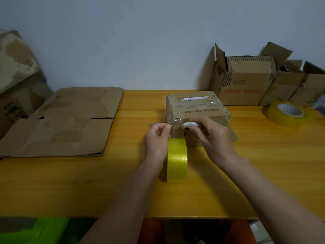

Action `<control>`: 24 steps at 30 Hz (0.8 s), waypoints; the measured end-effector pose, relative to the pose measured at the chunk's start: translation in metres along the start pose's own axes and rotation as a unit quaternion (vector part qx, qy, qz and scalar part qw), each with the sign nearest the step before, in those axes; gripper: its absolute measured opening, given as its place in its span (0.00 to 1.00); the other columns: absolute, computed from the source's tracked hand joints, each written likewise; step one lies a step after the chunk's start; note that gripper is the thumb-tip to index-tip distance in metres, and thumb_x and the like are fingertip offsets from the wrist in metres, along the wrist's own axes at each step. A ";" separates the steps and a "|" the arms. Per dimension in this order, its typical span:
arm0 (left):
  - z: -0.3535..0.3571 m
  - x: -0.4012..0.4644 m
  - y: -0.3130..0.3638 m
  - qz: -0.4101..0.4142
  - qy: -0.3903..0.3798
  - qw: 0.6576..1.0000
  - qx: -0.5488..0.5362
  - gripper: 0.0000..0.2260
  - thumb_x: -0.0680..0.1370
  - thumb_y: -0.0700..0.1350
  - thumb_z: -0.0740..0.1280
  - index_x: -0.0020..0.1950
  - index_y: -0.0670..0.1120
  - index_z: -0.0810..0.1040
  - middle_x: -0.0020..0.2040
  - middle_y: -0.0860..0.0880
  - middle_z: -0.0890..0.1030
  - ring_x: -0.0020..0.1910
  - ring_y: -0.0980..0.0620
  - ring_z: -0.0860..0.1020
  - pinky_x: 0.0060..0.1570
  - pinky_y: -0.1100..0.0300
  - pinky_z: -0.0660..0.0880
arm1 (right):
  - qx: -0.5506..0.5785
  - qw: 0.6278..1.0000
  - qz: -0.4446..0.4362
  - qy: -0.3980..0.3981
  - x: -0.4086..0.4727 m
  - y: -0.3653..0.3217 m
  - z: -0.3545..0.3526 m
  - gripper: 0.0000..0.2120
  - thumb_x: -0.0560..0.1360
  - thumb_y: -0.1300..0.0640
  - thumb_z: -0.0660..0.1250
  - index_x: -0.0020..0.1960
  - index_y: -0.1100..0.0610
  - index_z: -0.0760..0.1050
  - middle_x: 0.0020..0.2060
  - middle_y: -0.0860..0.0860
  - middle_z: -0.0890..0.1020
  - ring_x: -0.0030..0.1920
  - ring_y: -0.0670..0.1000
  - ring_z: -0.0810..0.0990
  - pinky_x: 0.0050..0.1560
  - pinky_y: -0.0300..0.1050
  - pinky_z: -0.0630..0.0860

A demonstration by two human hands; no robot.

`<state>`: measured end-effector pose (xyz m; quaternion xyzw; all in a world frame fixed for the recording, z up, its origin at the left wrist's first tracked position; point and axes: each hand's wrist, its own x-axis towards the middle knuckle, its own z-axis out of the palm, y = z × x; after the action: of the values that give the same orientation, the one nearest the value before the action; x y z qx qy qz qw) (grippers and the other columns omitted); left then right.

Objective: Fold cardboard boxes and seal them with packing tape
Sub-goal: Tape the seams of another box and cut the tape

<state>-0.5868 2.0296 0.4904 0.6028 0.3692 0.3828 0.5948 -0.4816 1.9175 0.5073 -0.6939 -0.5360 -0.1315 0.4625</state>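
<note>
Yellow wooden table [88, 182] against a plain pale wall. Small cardboard box [197, 108] sits mid-table, flaps closed, clear tape already glinting along its top and over the near edge. Tape roll [177, 160] stands on edge just in front of it, between the two forearms.

Left hand [157, 140]: fingers curled, thumb and forefinger pinched together at the box's near left corner, seemingly on a stretch of clear tape; the strip itself is nearly invisible, so this is a judgement. Right hand [213, 136]: fingers closed around a small white cutter [190, 125], held against the box's near face.

Progress, as judged: this box is folded and mostly sealed; cutting or pressing down the current strip looks like the step in hand. Flattened cardboard [66, 122] at left is not yet folded. Open boxes [246, 80] at back right are untaped, flaps up. Spare tape roll [284, 112] lies flat at right.

Unclear: the cutter's blade, the tape's free end, and the box's near face behind the hands. Another carton at far left is cut off by the frame.
</note>
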 end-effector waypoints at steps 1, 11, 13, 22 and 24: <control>0.000 0.000 0.000 0.002 -0.001 1.000 0.001 0.05 0.79 0.41 0.66 0.44 0.47 0.78 0.35 0.51 0.78 0.32 0.62 0.76 0.36 0.71 0.72 | -0.004 1.000 -0.015 0.003 -0.001 0.001 0.001 0.08 0.75 0.59 0.68 0.53 0.61 0.80 0.41 0.52 0.83 0.39 0.44 0.79 0.42 0.31 0.74; 0.000 0.002 0.000 0.014 -0.009 1.000 0.022 0.06 0.80 0.41 0.65 0.43 0.48 0.77 0.34 0.53 0.77 0.30 0.64 0.75 0.34 0.71 0.71 | -0.088 0.989 -0.098 -0.074 0.001 0.004 0.001 0.10 0.77 0.59 0.63 0.54 0.62 0.79 0.48 0.55 0.83 0.47 0.54 0.82 0.45 0.45 0.79; -0.001 0.002 0.001 0.012 -0.012 1.000 0.021 0.07 0.80 0.41 0.65 0.43 0.49 0.76 0.34 0.53 0.77 0.30 0.64 0.75 0.35 0.71 0.71 | -0.082 0.994 -0.056 -0.050 -0.001 0.009 -0.007 0.08 0.76 0.62 0.66 0.53 0.61 0.79 0.46 0.53 0.83 0.43 0.52 0.82 0.46 0.34 0.76; -0.004 0.002 0.004 -0.016 -0.068 0.997 0.037 0.07 0.76 0.39 0.71 0.46 0.49 0.75 0.49 0.44 0.80 0.47 0.49 0.78 0.49 0.57 0.74 | -0.017 0.908 0.357 -0.220 -0.042 0.048 -0.007 0.05 0.76 0.57 0.68 0.47 0.52 0.72 0.46 0.51 0.80 0.48 0.53 0.78 0.50 0.53 0.77; -0.005 0.004 0.004 -0.018 -0.075 0.996 0.043 0.08 0.75 0.39 0.71 0.46 0.50 0.74 0.51 0.45 0.80 0.50 0.48 0.79 0.49 0.58 0.75 | -0.144 0.912 0.306 -0.233 -0.038 0.046 -0.008 0.06 0.76 0.53 0.68 0.49 0.55 0.75 0.48 0.52 0.78 0.49 0.53 0.76 0.46 0.49 0.74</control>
<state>-0.5901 2.0350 0.4946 0.6482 0.3505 0.3099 0.6008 -0.4544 1.8880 0.4629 -0.8941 -0.3649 0.1062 0.2371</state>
